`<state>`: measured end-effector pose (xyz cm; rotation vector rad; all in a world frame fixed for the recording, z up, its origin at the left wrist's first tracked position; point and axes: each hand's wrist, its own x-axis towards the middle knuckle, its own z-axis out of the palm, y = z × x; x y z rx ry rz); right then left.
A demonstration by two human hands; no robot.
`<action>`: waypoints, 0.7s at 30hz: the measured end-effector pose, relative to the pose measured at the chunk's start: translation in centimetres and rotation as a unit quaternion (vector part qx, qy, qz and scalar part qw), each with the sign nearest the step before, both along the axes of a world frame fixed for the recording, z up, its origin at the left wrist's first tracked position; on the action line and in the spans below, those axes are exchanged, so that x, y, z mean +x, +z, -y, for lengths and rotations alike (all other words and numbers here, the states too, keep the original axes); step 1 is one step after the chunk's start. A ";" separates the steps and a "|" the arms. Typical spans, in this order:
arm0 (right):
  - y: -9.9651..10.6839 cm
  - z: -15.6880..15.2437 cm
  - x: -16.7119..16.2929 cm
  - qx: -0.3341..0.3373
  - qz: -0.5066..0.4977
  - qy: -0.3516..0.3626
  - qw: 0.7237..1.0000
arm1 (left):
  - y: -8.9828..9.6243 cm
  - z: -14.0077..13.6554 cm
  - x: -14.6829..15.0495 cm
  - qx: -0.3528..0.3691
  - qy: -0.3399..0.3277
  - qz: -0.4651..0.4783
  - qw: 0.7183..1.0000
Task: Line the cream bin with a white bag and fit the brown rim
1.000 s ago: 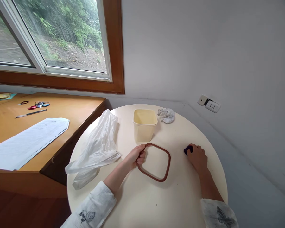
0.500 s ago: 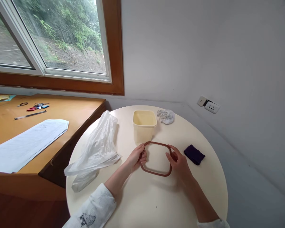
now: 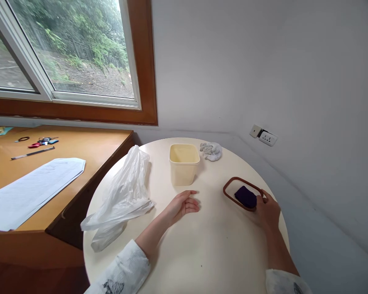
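Note:
My right hand [image 3: 268, 209] grips the right side of a brown rounded-square frame [image 3: 237, 178] at the right of the round table. Through the frame's opening shows a folded dark purple cloth [image 3: 245, 197]; whether the frame touches the table around it I cannot tell. My left hand [image 3: 184, 206] is empty over the middle of the table, its fingers loosely curled and apart. Just beyond it stands a cream plastic bin [image 3: 184, 173], upright with its top open. A crumpled white plastic bag [image 3: 122, 200] lies to the left of my left hand.
A crumpled grey-white cloth [image 3: 211, 151] lies behind the bin, near the far edge of the round white table [image 3: 202, 253]. To the left, a wooden desk [image 3: 104, 143] holds papers [image 3: 39, 190], a pen [image 3: 32, 153] and keys [image 3: 46, 141]. A wall socket [image 3: 268, 138] is at the right.
My left hand has let go of the brown frame. My right hand has carried the frame rightward, from in front of the bin to the purple cloth.

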<state>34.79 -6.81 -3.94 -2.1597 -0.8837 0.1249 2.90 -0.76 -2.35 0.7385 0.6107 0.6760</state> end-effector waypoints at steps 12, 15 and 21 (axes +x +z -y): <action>-0.6 0.5 1.7 -0.151 0.003 -0.032 0.988 | 0.9 0.3 -0.1 0.080 -0.015 -0.066 0.995; -0.3 0.6 1.4 -0.144 0.037 -0.036 0.988 | 1.8 0.7 -0.4 0.118 -0.036 -0.102 0.987; 0.8 1.0 -0.2 -0.001 0.111 -0.094 0.989 | 5.6 1.6 -3.1 0.245 -0.120 -0.228 0.935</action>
